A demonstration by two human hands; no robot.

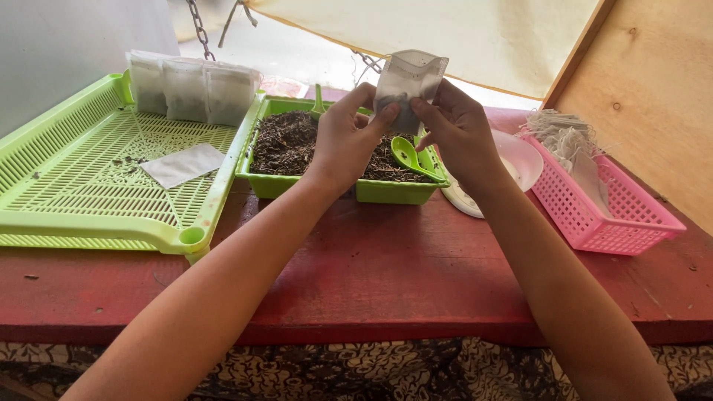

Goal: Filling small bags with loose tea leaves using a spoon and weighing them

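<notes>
Both the left hand and right hand pinch a sachet at twelve o'clock above the tub; it looks light, limp and tearable, best held by its edges.

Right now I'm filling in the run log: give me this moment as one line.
left hand: holds sachet | right hand: holds sachet | below: green tub of dried leaves, green scoop | surface: red table
</notes>
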